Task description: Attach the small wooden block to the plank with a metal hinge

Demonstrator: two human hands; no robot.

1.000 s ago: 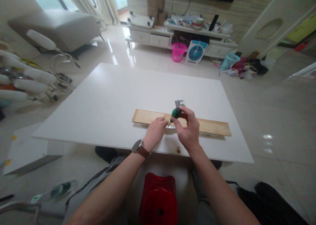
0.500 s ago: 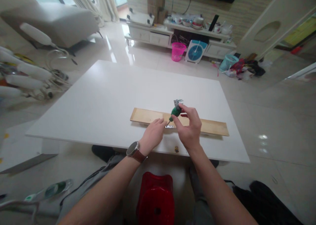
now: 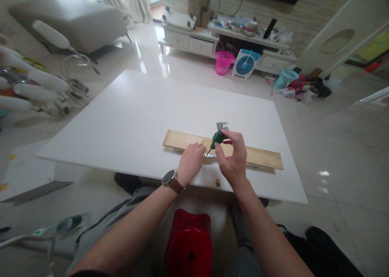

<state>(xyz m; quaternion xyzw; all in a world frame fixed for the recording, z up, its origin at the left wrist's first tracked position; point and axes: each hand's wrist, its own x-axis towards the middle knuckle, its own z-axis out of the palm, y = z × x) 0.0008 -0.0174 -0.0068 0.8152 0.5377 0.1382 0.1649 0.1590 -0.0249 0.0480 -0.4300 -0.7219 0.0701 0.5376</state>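
The green-handled screwdriver [image 3: 216,139] stands tilted, its handle up and away from the person toward the right, its shaft slanting down and left to a tip at a small metal bracket [image 3: 210,155] on the near edge of the wooden plank [image 3: 261,157]. The right hand [image 3: 232,160] pinches the handle between thumb and fingers [image 3: 234,136]. The left hand [image 3: 190,163] lies flat on the plank just left of the bracket, its fingers pressed together and curled at the tips. The plank's long axis runs left to right across the white tabletop [image 3: 130,123], dipping slightly toward the right end.

Against the picture half a second back, both hands and the screwdriver keep nearly the same hold; the whole scene sits a little differently because the head camera has shifted.

A cluster of small metal parts [image 3: 221,126] lies just behind the plank, near the handle. A small dark object [image 3: 217,182] sits by the tabletop's near edge, just below the right hand. The plank lies close to that near edge; wide bare tabletop stretches behind and to the left.
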